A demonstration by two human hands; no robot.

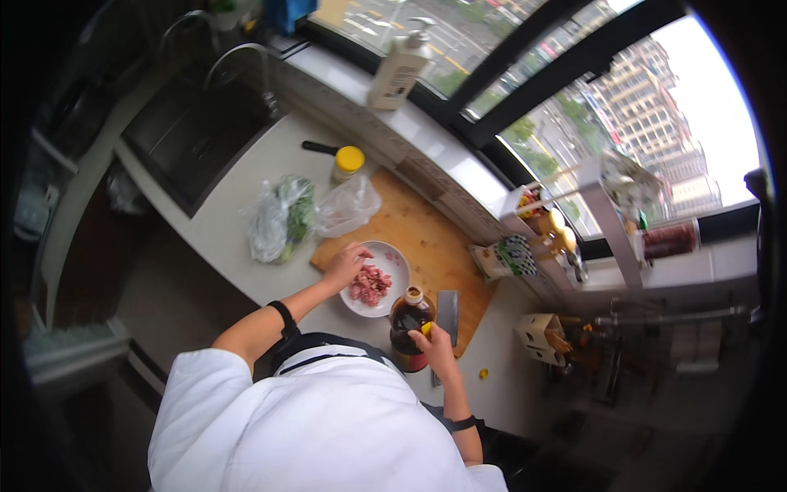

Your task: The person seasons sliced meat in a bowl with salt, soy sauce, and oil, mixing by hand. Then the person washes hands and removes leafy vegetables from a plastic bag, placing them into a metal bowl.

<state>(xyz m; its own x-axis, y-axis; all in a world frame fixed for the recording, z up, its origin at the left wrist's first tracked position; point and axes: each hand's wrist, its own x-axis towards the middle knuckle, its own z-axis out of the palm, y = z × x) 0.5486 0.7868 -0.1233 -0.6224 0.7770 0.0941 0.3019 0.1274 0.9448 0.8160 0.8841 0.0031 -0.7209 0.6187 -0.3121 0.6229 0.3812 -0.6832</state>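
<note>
My right hand (438, 349) grips a large bottle of dark liquid (411, 320) by its side, near a yellow part. The bottle's neck tilts slightly toward the plate. At the left rim of a white plate with pink flowers (395, 270) is my left hand (346, 268), its fingers reaching over the inside. Whether they press on the rim cannot be told. Chopped raw meat (370, 286) lies in a heap on the plate, close to those fingertips. The plate partly overlaps a wooden cutting board (424, 246). Right of the bottle, a cleaver (448, 313) rests on the board.
A small yellow cap (484, 373) lies on the counter. Bagged leafy greens (297, 209), a clear plastic bag (349, 206) and a yellow-lidded jar (349, 161) are beyond the plate. A sink (184, 147) is at left. A pump bottle (399, 71) and a rack (605, 221) line the window.
</note>
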